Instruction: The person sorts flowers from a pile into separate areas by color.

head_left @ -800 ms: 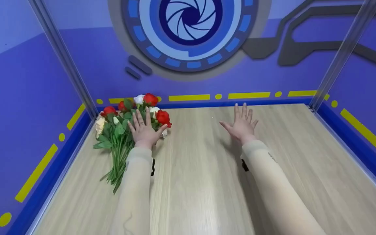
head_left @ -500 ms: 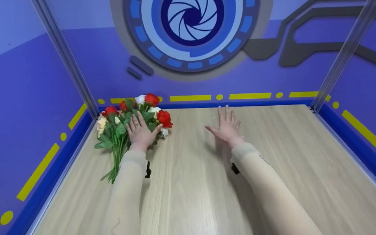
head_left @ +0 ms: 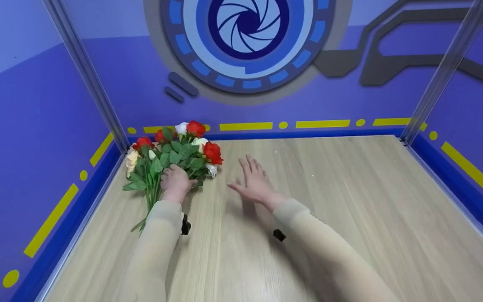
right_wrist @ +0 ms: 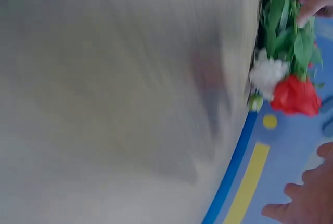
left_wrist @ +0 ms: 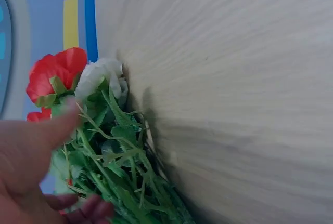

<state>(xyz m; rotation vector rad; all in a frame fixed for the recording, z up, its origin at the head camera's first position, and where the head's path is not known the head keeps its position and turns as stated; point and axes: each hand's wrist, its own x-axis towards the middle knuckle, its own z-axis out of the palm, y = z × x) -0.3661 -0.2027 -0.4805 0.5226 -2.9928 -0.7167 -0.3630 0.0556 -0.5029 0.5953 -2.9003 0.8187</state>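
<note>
Over the flowers (head_left: 176, 154), your left hand (head_left: 176, 181) has loose, parted fingers; your right hand (head_left: 255, 184), fingers spread, hangs above the table (head_left: 363, 188).

In front of me I see a purple-blue back wall (head_left: 292, 102), which bears a round emblem (head_left: 248, 37) in blue, white and grey. Yellow bars (head_left: 246, 126) and yellow dots (head_left: 283, 125) run along its lower part. One metal post (head_left: 88, 75) stands at the left back corner, another post (head_left: 442, 75) at the right one, and before me lies a wood-grained table (head_left: 359, 188)
</note>
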